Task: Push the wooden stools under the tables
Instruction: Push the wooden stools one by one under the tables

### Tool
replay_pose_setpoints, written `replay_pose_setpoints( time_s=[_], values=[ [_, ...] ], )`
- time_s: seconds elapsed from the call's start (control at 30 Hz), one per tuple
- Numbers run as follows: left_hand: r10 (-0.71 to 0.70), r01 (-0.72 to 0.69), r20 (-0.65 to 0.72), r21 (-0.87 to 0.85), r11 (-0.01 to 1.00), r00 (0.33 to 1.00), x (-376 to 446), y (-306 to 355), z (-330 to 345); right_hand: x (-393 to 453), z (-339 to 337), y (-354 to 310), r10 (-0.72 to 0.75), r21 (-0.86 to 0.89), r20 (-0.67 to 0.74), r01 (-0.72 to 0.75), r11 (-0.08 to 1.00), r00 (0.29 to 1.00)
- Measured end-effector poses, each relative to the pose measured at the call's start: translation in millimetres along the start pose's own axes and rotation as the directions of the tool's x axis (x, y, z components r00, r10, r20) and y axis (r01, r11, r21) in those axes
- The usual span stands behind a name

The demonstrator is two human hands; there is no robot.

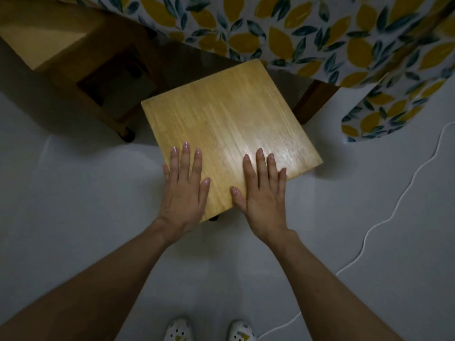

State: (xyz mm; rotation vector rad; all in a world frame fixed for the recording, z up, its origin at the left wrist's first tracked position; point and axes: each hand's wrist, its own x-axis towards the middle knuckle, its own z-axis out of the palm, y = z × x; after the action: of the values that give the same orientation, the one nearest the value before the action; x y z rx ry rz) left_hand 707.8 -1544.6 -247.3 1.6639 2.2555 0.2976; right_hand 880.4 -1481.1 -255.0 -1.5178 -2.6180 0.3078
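Item one: second stool (61,50), far left, already tucked against the table. Item two: my left hand (183,190) and right hand (263,195), flat and unclenched on the wooden stool (229,124). Its far corner just met the tablecloth (320,33); most remained out.

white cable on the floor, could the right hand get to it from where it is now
Probably yes. The right hand lies flat on the stool seat, holding nothing, and the white cable runs over bare floor on that same side with nothing between them.
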Motion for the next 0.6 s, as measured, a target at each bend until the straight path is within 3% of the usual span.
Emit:
replay_pose_setpoints(
  time_s=[0.6],
  values=[
    [0.0, 0.001, -0.016, 0.054, 0.999, 1.0, 219, 15, -29, 214, -24, 52, 0.027, -0.016, 0.102, -0.026, 1.0, 0.994]
  ],
)
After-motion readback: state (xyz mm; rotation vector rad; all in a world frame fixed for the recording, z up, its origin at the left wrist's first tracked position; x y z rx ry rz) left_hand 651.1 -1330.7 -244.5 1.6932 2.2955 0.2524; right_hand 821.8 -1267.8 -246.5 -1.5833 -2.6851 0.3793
